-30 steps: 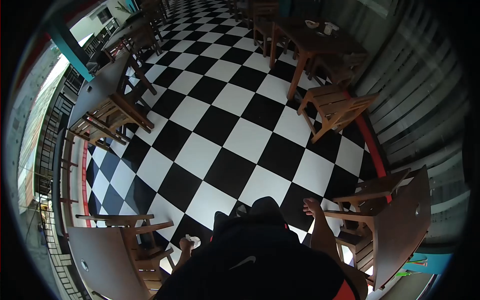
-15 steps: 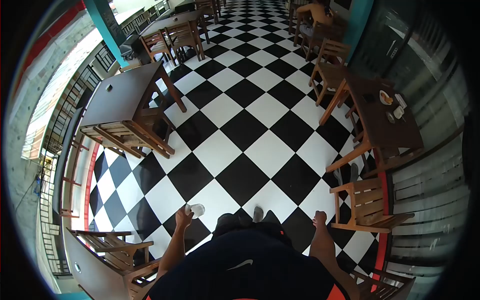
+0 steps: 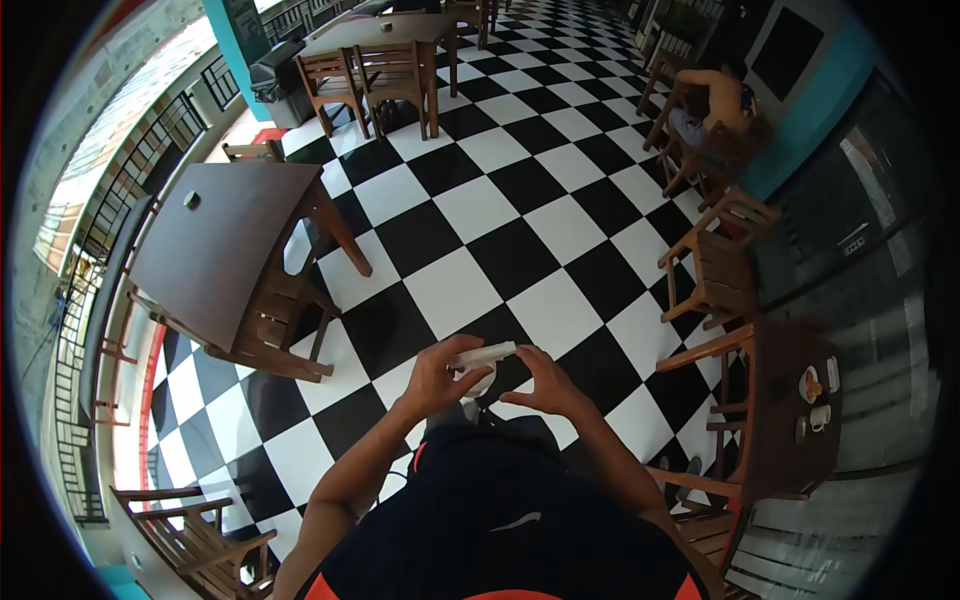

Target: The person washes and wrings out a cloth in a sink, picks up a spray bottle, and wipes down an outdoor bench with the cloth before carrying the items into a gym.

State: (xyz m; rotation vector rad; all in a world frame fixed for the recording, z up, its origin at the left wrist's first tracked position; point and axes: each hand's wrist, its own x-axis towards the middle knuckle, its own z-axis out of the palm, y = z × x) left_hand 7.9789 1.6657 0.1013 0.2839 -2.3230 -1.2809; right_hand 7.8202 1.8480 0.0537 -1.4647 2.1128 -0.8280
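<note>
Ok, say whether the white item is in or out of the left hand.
In: the left hand has fingers and thumb around the white item. Whether the right hand touches it, I cannot tell.

Left grip [image 3: 430,382]: I see fingers and thumb curled around a white item [image 3: 487,356].
Right grip [image 3: 548,388]: thumb and fingers apart, fingertips at the item's right end; I cannot confirm contact.
Floor [image 3: 452,290]: black-and-white checkered.
Left worktop [image 3: 225,245]: carries one small object [image 3: 191,200].
Right worktop [image 3: 775,375]: carries a plate [image 3: 808,386] and, just beside it, a cup [image 3: 820,417].
Seated person [image 3: 722,98]: upper right, well apart from both grips.
</note>
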